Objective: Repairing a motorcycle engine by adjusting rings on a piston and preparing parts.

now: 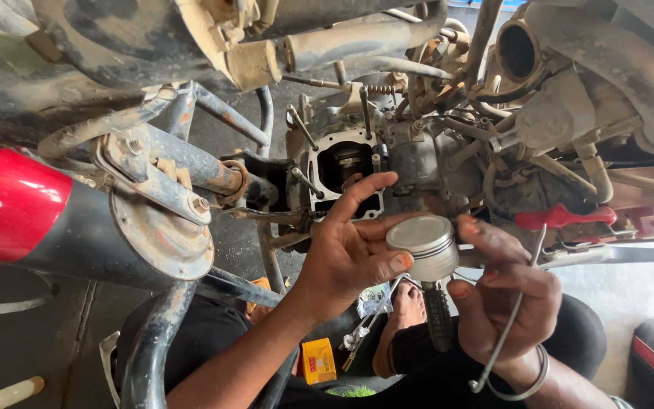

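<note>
Head view looks down on the left hand (346, 254) and right hand (505, 299), both closed round a silver piston (424, 244), fingertips pinching its sides; the right hand's grip also hooks a thin bent wire (510, 326). Just beyond the piston gapes the open engine block (342, 168) with its bare studs, a red-handled tool (562, 217) lying to the right, a red tank (7, 203) on the left

The scene is lit by soft daylight, which is admitted from the upper right, where the floor is washed pale. A glare patch is carried on the red tank (5, 201) (its left end is bent by wide-angle distortion). The frame's underside is left dim. Nearby parts are rendered sharply; the corners are softened.
</note>
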